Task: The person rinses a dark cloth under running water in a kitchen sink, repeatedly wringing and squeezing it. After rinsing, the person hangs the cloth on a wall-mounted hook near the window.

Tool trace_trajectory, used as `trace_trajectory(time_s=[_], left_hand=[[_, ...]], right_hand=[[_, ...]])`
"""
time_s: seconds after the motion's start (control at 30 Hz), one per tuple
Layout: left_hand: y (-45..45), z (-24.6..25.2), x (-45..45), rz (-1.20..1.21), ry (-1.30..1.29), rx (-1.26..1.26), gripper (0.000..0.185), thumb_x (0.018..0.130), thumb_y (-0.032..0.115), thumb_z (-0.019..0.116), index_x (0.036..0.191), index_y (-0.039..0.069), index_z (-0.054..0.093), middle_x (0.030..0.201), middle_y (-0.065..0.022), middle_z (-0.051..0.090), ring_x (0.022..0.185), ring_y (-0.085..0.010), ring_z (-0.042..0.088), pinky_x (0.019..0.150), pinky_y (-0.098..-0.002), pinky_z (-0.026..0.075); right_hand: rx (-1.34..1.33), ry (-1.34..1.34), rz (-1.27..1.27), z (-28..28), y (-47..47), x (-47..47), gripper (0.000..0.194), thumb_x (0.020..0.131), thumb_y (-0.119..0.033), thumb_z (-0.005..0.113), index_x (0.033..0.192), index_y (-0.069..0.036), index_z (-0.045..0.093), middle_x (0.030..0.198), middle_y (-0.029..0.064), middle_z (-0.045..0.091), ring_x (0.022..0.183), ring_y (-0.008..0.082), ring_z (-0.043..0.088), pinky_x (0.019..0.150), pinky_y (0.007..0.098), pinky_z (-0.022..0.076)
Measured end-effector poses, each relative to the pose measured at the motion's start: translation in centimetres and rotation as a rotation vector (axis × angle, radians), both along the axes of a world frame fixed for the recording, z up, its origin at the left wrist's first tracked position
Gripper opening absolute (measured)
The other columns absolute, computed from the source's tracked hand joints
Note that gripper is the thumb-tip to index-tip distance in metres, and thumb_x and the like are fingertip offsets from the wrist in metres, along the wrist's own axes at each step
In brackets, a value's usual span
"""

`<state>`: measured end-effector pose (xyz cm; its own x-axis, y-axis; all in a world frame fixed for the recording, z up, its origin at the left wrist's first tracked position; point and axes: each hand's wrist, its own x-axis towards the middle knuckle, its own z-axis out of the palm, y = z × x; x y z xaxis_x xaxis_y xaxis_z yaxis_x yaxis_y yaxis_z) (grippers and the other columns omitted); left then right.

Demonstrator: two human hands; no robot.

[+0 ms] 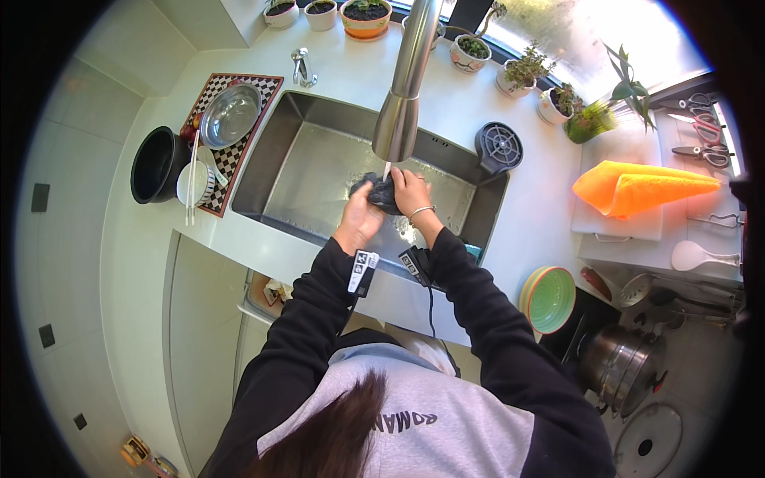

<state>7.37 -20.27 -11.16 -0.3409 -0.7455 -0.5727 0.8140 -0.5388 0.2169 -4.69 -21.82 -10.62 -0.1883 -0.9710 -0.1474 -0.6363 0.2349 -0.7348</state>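
Note:
Both hands hold a dark grey cloth (382,193) over a stainless steel sink (317,173). My left hand (361,216) grips its left side, thumb on top. Round its right side is my right hand (412,192), with a bracelet at the wrist. Water runs onto the cloth from a steel faucet (397,119) directly above. Wet patches and droplets show on the sink floor. The cloth's underside is hidden.
Left of the sink, a metal bowl (230,116), a black pot (156,165) and a striped bowl (203,184) with chopsticks stand close together. A glass rinser (501,146) sits at the right rim. Green bowls (548,300) and an orange cloth (642,188) lie farther right.

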Motion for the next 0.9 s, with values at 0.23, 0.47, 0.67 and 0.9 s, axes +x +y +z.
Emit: trace_trajectory(time_s=[0.23,0.47,0.67,0.9], left_hand=[[-0.7,2.2,-0.2,-0.117,0.167,-0.023,0.064,0.092,0.054,0.019,0.108,-0.001,0.048,0.106,-0.019,0.055,0.106,-0.0317,0.049,0.093,-0.046,0.038],[-1.2,1.5,1.3,-0.245,-0.025,0.063,0.053,0.092,0.044,0.028,0.081,-0.003,0.051,0.078,-0.0148,0.056,0.079,-0.0279,0.056,0.078,-0.0386,0.046],[-0.5,-0.2,0.3,-0.137,0.041,-0.186,0.025,0.087,0.014,0.038,0.088,-0.004,0.056,0.084,-0.0137,0.06,0.08,-0.0225,0.059,0.076,-0.033,0.049],[0.4,0.3,-0.7,0.035,-0.097,-0.108,0.026,0.092,0.014,0.037,0.108,0.0,0.05,0.103,-0.0134,0.058,0.096,-0.0221,0.056,0.088,-0.0358,0.043]], right_hand=[[-0.02,0.094,0.184,1.3,1.7,3.4,0.023,0.084,-0.039,0.05,0.093,-0.021,0.06,0.096,0.0189,0.053,0.094,0.0385,0.043,0.077,0.0488,0.0381],[-0.181,-0.57,0.416,3.5,3.4,3.2,0.028,0.088,-0.021,0.048,0.069,-0.003,0.057,0.069,0.011,0.056,0.07,0.0245,0.052,0.07,0.0373,0.0377],[-0.288,-0.484,0.353,1.7,3.0,2.3,0.027,0.087,-0.018,0.048,0.069,-0.001,0.057,0.068,0.0132,0.056,0.069,0.0301,0.05,0.07,0.0386,0.0374],[-0.184,-0.102,0.025,-1.4,0.6,-0.5,0.028,0.089,-0.029,0.045,0.087,-0.004,0.058,0.084,0.0171,0.06,0.084,0.0334,0.052,0.074,0.0401,0.0418]])
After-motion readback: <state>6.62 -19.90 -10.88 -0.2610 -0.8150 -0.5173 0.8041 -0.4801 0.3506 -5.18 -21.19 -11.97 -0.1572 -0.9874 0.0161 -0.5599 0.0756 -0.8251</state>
